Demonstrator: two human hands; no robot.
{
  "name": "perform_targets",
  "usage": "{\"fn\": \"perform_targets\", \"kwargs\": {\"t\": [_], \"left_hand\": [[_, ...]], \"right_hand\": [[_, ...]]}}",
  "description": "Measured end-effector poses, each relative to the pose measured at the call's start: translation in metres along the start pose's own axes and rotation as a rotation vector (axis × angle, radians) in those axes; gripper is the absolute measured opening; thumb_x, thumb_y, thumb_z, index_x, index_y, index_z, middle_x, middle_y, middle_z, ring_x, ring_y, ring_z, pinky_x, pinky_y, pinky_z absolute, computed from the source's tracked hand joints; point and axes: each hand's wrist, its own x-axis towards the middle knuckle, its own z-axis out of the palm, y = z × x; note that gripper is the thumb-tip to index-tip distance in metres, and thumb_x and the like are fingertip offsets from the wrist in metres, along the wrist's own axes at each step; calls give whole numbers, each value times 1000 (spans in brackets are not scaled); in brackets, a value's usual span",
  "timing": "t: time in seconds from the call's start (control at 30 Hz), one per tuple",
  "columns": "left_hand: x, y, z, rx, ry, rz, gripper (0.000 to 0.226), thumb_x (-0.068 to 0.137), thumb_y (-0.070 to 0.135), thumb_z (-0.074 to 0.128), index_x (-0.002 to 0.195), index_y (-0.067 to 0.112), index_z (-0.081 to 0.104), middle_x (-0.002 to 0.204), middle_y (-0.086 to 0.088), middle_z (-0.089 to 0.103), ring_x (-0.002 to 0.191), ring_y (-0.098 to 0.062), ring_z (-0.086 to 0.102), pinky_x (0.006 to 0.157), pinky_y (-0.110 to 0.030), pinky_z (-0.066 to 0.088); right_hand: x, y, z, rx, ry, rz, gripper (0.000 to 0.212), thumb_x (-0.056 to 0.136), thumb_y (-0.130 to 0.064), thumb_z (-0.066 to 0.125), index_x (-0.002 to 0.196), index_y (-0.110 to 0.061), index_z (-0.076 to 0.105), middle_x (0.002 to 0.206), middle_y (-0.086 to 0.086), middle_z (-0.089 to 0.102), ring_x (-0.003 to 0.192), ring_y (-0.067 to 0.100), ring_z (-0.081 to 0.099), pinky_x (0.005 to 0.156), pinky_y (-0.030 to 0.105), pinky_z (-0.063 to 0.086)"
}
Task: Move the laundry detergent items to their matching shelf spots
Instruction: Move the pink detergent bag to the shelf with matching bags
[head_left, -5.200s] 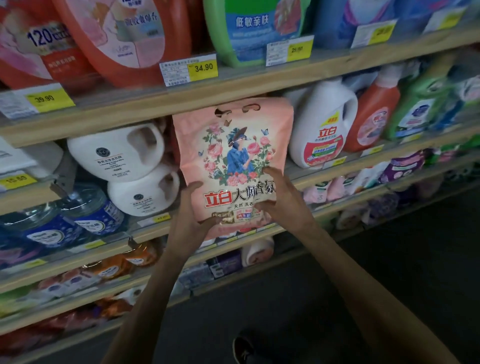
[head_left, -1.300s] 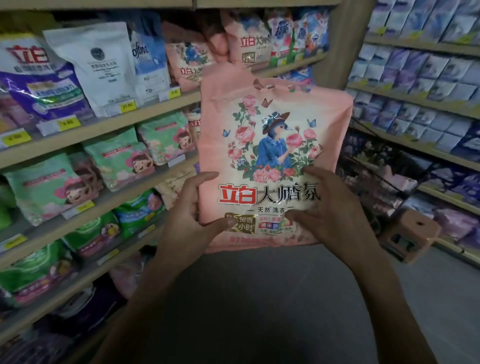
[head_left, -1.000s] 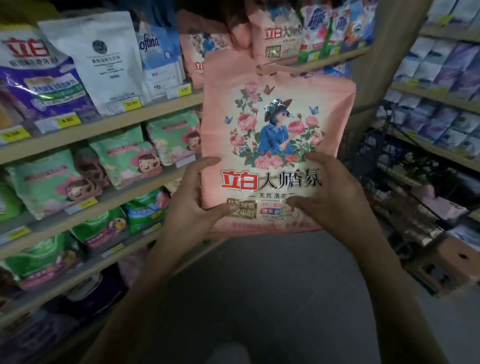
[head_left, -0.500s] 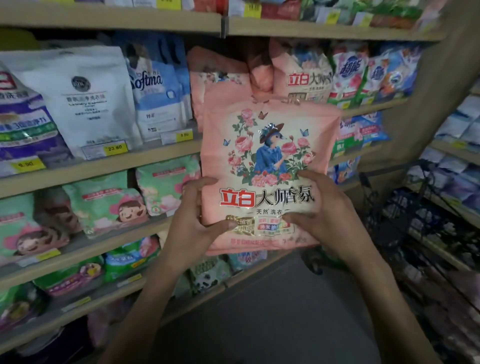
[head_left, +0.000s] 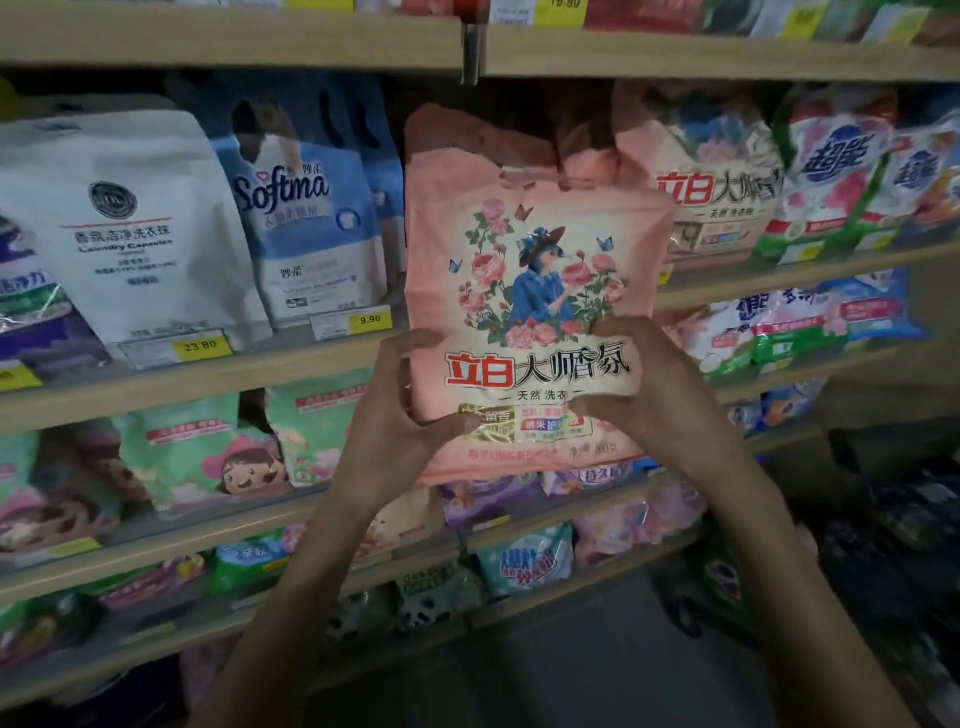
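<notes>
Head view: a pink floral laundry detergent bag (head_left: 535, 291) held upright in the air, close in front of a wooden shelf (head_left: 234, 371) of bagged detergents. Gripped low on its left edge by the left hand (head_left: 400, 415), fingers curled behind and thumb pressed on the front. Gripped low on the right edge by the right hand (head_left: 649, 389) in the same way, thumb across the print. Not yet resting on anything, with the base hanging below the shelf lip.

Flanked on the left by a blue Softma bag (head_left: 311, 218), and further left by a white laundry capsules bag (head_left: 130, 228). Flanked on the right by matching pink bags (head_left: 717, 202), with another pink bag top (head_left: 457, 140) showing just behind.

Judged to be at the placing step, the matching spot apparently found. Next, probably: raising the base above the lip, sliding the bag back in front of its twins, setting it upright with the print forward, then loosening both hands. Worth minding: a soft pouch prone to slumping, tight neighbours, and the 9.90 price tag (head_left: 370, 319) just beside the left edge.
</notes>
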Motion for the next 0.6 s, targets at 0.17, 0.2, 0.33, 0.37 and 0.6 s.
{"fn": "perform_targets", "kwargs": {"t": [0.17,0.2,0.33,0.37,0.6], "left_hand": [[46,-3,18,2,81,-4,76,69,0,89,126,29,47,109,11,72,101,-15,73,83,-50,62],[57,-2,22,4,92,1,76,69,0,88,126,28,47,110,9,71,101,-15,73,82,-49,62],[94,4,37,3,143,22,76,69,-1,88,129,21,46,112,9,71,102,-12,72,82,-41,63],[102,4,39,1,154,24,76,70,-1,88,128,22,46,112,8,71,103,-12,72,82,-40,63],[151,6,54,45,259,74,73,72,0,87,128,23,45,121,1,66,104,-10,72,81,-33,62]], "right_hand": [[59,27,-4,12,-21,-73,74,71,-28,87,132,-23,46,138,-4,53,120,7,46,84,16,33],[72,32,-6,23,-25,-83,74,71,-28,87,132,-22,46,137,-4,53,117,5,45,81,16,32],[121,49,-16,56,-36,-125,74,70,-26,88,131,-21,46,124,-11,51,108,1,43,80,16,32],[132,52,-18,62,-44,-135,75,70,-25,88,131,-21,45,121,-12,50,108,1,44,81,17,34],[200,69,-21,101,-97,-213,76,70,-22,88,131,-21,41,121,-11,49,110,9,50,87,25,41]]}}
